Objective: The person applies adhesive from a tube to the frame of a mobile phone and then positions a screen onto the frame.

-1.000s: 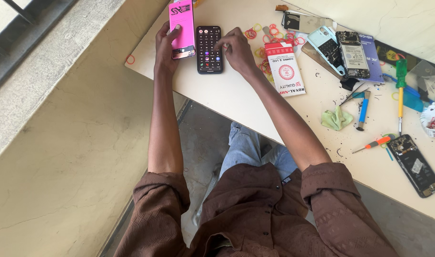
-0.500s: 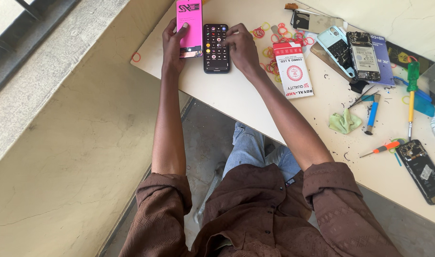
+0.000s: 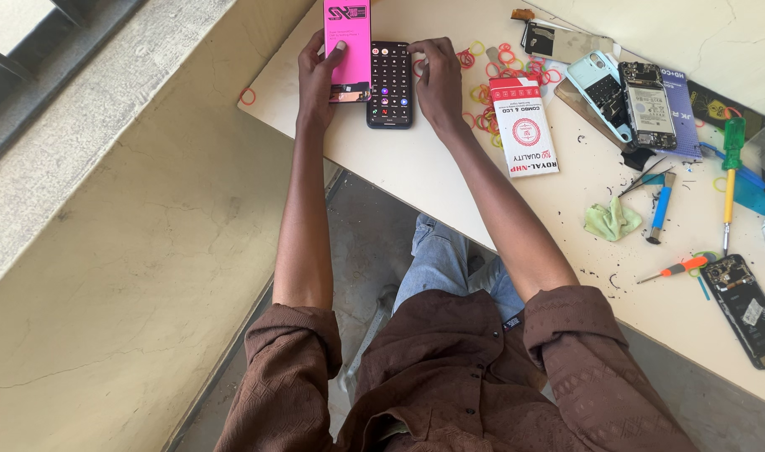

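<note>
At the far left corner of the cream table (image 3: 449, 192), you're working two things side by side. Your left hand (image 3: 320, 79) is lying flat on the pink box (image 3: 347, 46), fingers spread wide, index tip pressing on the box face, not gripping it. Your right hand (image 3: 439, 79) is resting at the right edge of the black phone (image 3: 390, 84), fingers loosely curled, fingertips touching its upper right side; can't tell if it's actually pinching the edge. The phone is lying flat, screen up and lit, showing rows of app icons, just beside the pink box and touching or nearly touching it.

Right of your right hand, coloured rubber bands (image 3: 491, 63) are lying scattered, and a red-and-white parts packet (image 3: 525, 125) is sitting flat among them. Further right: a light blue phone case (image 3: 596, 84) and an opened phone (image 3: 648, 105) with its internals showing, on a blue packet (image 3: 680, 109). A green cloth (image 3: 613, 219) is lying crumpled near a blue-handled tool (image 3: 660, 209). A green-handled screwdriver (image 3: 731, 167) is lying at the right side, a small orange screwdriver (image 3: 674, 269) is below it, and a second opened phone (image 3: 744, 310) is near the table's near edge. One red band (image 3: 247, 96) is sitting alone at the left edge. Both forearms are stretched out over the table, brown sleeves rolled above the elbows.
</note>
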